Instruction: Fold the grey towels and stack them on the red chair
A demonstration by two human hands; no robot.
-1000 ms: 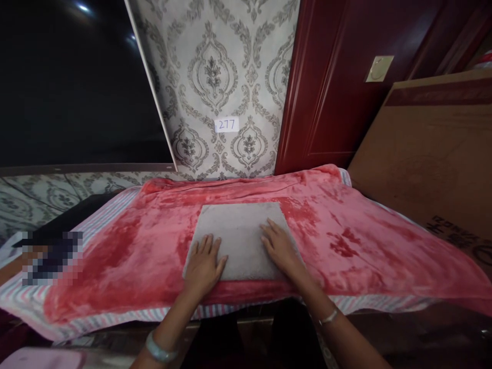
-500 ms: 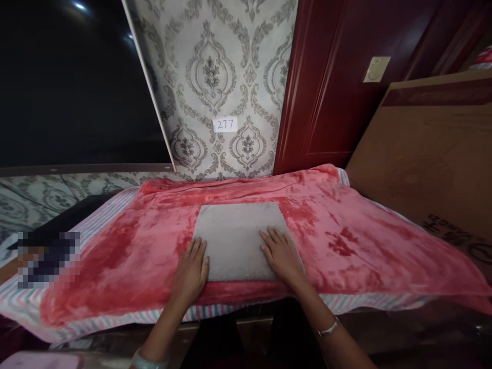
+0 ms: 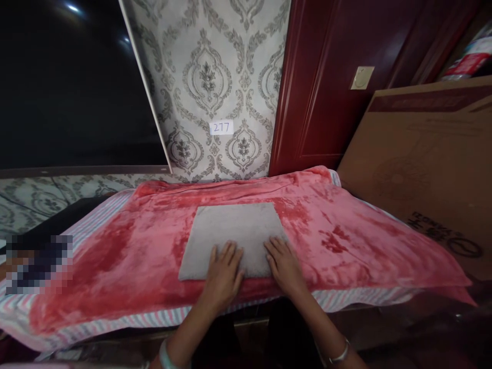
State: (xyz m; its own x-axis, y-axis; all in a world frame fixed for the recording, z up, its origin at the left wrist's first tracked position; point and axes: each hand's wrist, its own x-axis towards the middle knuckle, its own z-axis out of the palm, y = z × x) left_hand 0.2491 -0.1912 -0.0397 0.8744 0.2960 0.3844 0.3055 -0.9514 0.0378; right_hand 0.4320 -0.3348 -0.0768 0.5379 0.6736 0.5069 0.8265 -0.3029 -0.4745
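A flat grey cloth (image 3: 234,225), roughly square, lies spread on a pink and red plush blanket (image 3: 142,256). My left hand (image 3: 225,269) rests palm down on the cloth's near edge, left of its right half, with fingers spread. Over the near right corner lies my right hand (image 3: 284,261), also palm down, fingers a little apart. Both hands press on the cloth and grip nothing. Part of the near edge is hidden under them.
A striped sheet (image 3: 154,318) shows beneath the blanket. A large cardboard box (image 3: 418,154) stands at the right, with a red-labelled bottle (image 3: 469,59) above it. Behind are a dark screen (image 3: 77,92) and a patterned wall with a paper label (image 3: 222,127).
My left hand has slid right, from the cloth's left edge to its near middle. My right hand has come slightly nearer to me. The camera view has shifted a little.
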